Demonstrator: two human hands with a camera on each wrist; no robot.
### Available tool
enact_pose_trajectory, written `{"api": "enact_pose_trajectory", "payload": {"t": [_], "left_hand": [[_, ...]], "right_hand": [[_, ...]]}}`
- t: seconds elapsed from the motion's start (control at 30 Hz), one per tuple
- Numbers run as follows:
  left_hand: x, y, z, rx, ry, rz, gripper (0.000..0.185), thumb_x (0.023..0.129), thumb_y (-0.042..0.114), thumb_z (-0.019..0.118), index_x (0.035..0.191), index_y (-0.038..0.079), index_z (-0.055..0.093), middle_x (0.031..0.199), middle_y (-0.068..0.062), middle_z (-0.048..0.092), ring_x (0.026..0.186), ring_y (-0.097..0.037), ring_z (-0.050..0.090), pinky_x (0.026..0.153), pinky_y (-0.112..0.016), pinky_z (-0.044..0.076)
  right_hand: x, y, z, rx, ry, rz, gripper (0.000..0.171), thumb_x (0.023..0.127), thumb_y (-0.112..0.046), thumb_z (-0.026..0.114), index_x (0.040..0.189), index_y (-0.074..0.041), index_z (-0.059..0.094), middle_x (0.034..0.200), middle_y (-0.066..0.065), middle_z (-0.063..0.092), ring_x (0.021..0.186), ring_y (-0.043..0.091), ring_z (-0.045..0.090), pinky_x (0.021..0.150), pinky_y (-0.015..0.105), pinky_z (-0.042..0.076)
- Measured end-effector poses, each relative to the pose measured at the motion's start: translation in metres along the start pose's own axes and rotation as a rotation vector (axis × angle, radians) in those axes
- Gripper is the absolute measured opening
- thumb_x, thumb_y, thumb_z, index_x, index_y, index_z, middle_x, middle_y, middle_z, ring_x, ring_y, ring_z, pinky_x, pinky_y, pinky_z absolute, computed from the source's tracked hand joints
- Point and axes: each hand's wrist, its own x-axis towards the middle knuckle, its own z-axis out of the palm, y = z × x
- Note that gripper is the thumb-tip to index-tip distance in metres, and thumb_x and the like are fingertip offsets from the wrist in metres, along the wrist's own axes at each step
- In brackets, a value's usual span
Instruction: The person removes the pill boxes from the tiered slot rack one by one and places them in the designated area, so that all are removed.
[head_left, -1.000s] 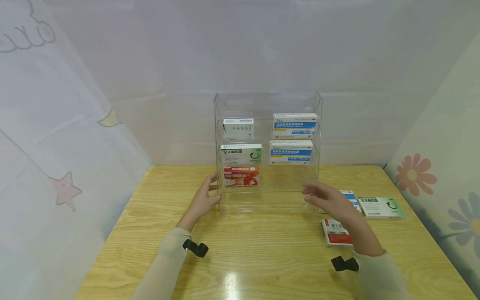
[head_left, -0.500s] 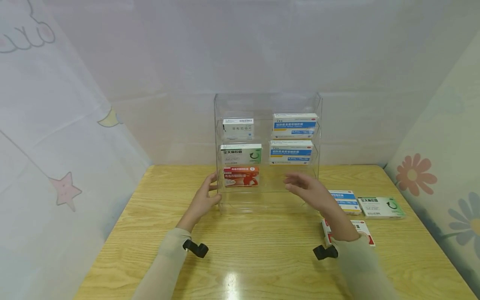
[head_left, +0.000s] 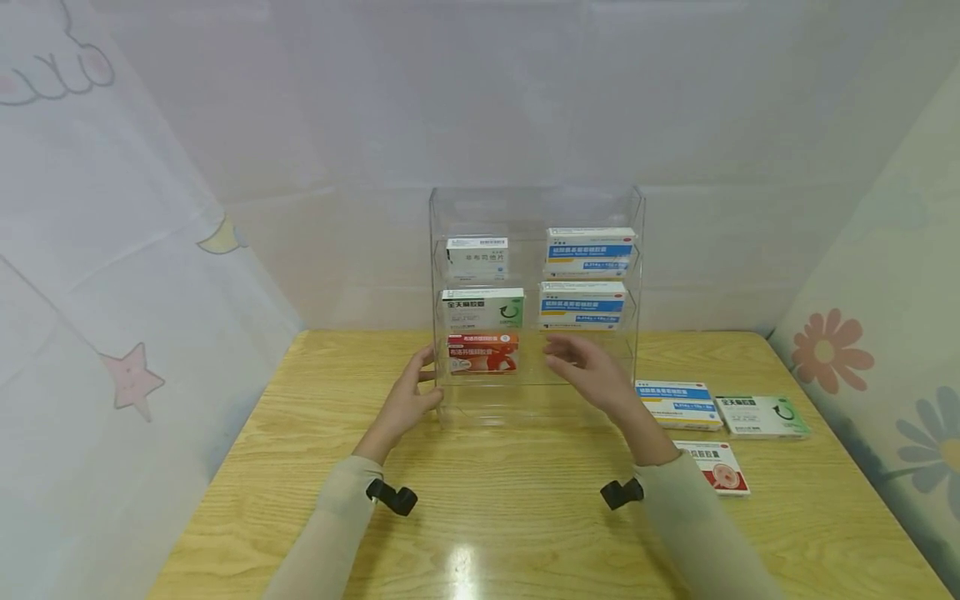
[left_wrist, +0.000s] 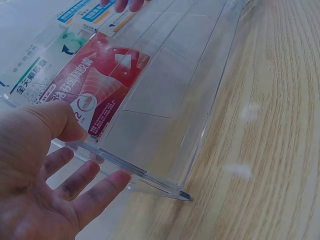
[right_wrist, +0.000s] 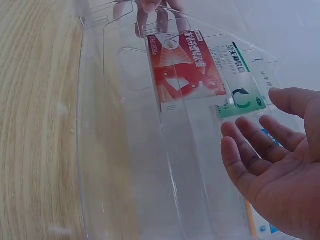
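The left hand (head_left: 405, 398) rests with straight fingers and thumb against the left wall of the clear acrylic rack (head_left: 534, 208) standing mid-table; the red box (head_left: 483, 353) sits in its lowest left tier; the right hand (head_left: 588, 371) – fingers spread, holding nothing – hovers before the lowest right tier.
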Motion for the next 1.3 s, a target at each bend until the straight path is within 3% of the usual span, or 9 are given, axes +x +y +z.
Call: {"api": "enact_pose_trajectory", "payload": {"t": [0.17,0.4,0.9,1.03,1.3], "left_hand": [[-0.011,0.025,-0.002,0.001,-0.018,-0.012,0.077,0.098,0.005,0.058,0.163,0.015,0.018,0.163,-0.014,0.026,0.14,-0.041,0.038,0.094,-0.047,0.053],[-0.011,0.025,-0.002,-0.006,-0.013,-0.013,0.078,0.098,0.004,0.058,0.163,0.015,0.017,0.163,-0.015,0.026,0.14,-0.041,0.038,0.094,-0.048,0.053],[-0.012,0.026,-0.002,-0.01,-0.02,-0.005,0.077,0.097,0.004,0.058,0.163,0.016,0.018,0.161,-0.015,0.028,0.14,-0.042,0.038,0.096,-0.049,0.052],[-0.009,0.022,-0.002,-0.014,-0.019,-0.005,0.078,0.097,0.002,0.058,0.163,0.016,0.018,0.162,-0.016,0.028,0.139,-0.042,0.038,0.096,-0.048,0.053],[0.004,-0.01,0.002,-0.014,0.009,0.002,0.08,0.097,0.004,0.059,0.163,0.024,0.017,0.163,-0.009,0.027,0.141,-0.04,0.037,0.096,-0.05,0.052]], "right_hand": [[0.01,0.004,0.006,0.0,0.012,-0.039,0.044,0.1,-0.019,0.064,0.141,-0.004,0.055,0.13,0.017,0.065,0.119,0.032,0.063,0.103,0.047,0.05],[0.021,0.004,0.015,-0.028,-0.01,-0.026,0.047,0.1,-0.024,0.064,0.144,-0.011,0.054,0.132,0.016,0.064,0.12,0.031,0.062,0.104,0.047,0.05],[0.035,0.003,0.031,-0.104,-0.007,0.015,0.046,0.1,-0.021,0.065,0.144,-0.011,0.055,0.127,0.013,0.067,0.114,0.031,0.065,0.098,0.045,0.053],[0.037,0.001,0.034,-0.128,-0.011,0.034,0.046,0.099,-0.024,0.066,0.143,-0.015,0.056,0.124,0.01,0.068,0.113,0.03,0.065,0.096,0.045,0.054],[0.043,-0.004,0.043,-0.177,-0.019,0.022,0.043,0.098,-0.025,0.068,0.139,-0.015,0.06,0.118,0.009,0.069,0.107,0.027,0.067,0.091,0.042,0.056]]}}
